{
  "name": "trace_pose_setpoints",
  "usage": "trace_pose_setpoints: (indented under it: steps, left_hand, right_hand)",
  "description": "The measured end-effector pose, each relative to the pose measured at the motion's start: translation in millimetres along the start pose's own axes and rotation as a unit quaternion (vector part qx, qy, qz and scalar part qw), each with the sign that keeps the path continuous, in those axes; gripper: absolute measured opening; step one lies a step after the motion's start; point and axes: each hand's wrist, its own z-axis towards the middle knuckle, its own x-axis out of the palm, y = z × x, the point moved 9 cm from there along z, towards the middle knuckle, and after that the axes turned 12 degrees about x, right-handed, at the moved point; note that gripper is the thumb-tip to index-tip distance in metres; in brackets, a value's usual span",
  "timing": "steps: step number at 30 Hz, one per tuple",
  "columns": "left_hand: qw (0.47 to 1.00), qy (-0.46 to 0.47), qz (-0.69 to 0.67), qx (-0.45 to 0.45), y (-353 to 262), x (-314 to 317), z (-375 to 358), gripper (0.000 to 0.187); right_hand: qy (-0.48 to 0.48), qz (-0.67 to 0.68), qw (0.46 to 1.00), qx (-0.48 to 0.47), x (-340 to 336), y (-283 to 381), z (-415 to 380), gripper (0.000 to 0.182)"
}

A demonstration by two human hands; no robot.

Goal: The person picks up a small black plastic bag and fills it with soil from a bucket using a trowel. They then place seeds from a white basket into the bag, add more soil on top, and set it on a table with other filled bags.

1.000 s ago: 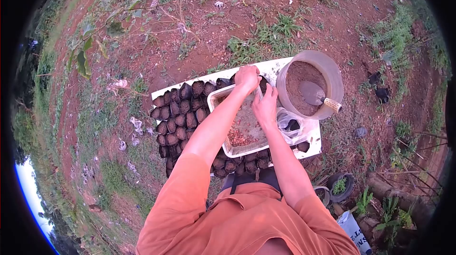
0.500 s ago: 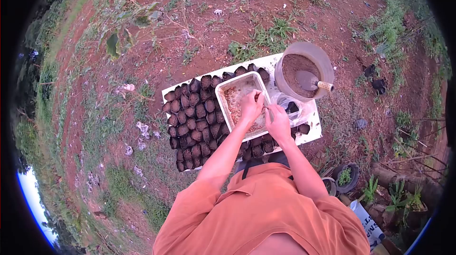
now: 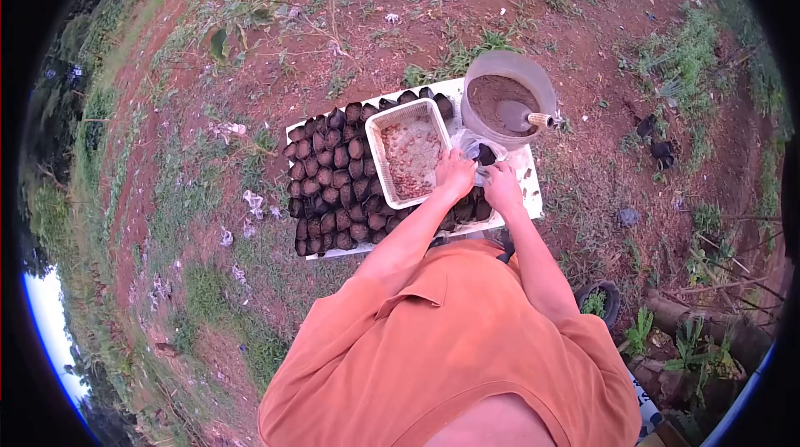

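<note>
My left hand (image 3: 455,172) is at the right rim of the white basket (image 3: 373,152), beside a clear plastic bag (image 3: 468,142). Its fingers are bent, and whatever they touch is too small to tell. Facing it across the bag, my right hand (image 3: 502,187) has its fingers curled at the bag's lower edge; its grip is unclear. Reddish-brown seeds or pieces (image 3: 408,159) lie inside the basket. Black soil-filled bags (image 3: 329,172) stand in rows left of the basket and below it.
A translucent bucket (image 3: 546,89) of soil with a trowel (image 3: 517,118) in it stands at the white board's (image 3: 533,197) upper right. Weeds and red soil surround the board. A black pot (image 3: 612,305) with a plant sits at lower right.
Both hands have moved from over the basket to its right side, by the plastic bag. The view has shifted, so the board and bucket appear further up and left.
</note>
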Motion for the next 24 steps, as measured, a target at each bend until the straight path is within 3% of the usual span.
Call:
trace_pose_setpoints:
  steps: [3, 6, 10, 12, 14, 23, 24]
  left_hand:
    - [0.994, -0.083, -0.05, -0.053, 2.1, -10.8, 2.7, 0.031]
    - [0.993, -0.106, -0.041, -0.039, 0.0, -11.4, 4.8, 0.031]
    - [0.991, -0.062, -0.045, -0.108, 1.9, 2.0, 19.0, 0.024]
    - [0.993, -0.071, -0.005, -0.093, 1.1, 7.2, 30.8, 0.02]
    - [0.987, -0.07, -0.002, -0.147, 3.9, 5.8, 32.8, 0.021]
    - [0.968, -0.124, -0.131, -0.175, 12.6, -16.1, 23.3, 0.019]
    - [0.96, -0.118, -0.165, -0.195, 18.9, -13.3, 20.4, 0.026]
  right_hand:
    - [0.019, 0.072, 0.997, -0.025, -6.0, -0.8, 2.4, 0.036]
    - [0.038, 0.114, 0.993, -0.016, -17.0, -8.3, 2.0, 0.036]
    - [0.072, 0.108, 0.991, -0.044, -12.2, -19.7, 7.6, 0.036]
    - [0.061, 0.06, 0.994, -0.074, -8.5, -14.0, 6.6, 0.036]
    - [0.064, 0.055, 0.993, -0.082, -6.6, -14.7, 8.6, 0.038]
    - [0.123, 0.012, 0.989, -0.083, -9.0, -6.5, 5.2, 0.044]
    - [0.124, 0.011, 0.989, -0.086, -8.2, -5.0, 5.3, 0.044]
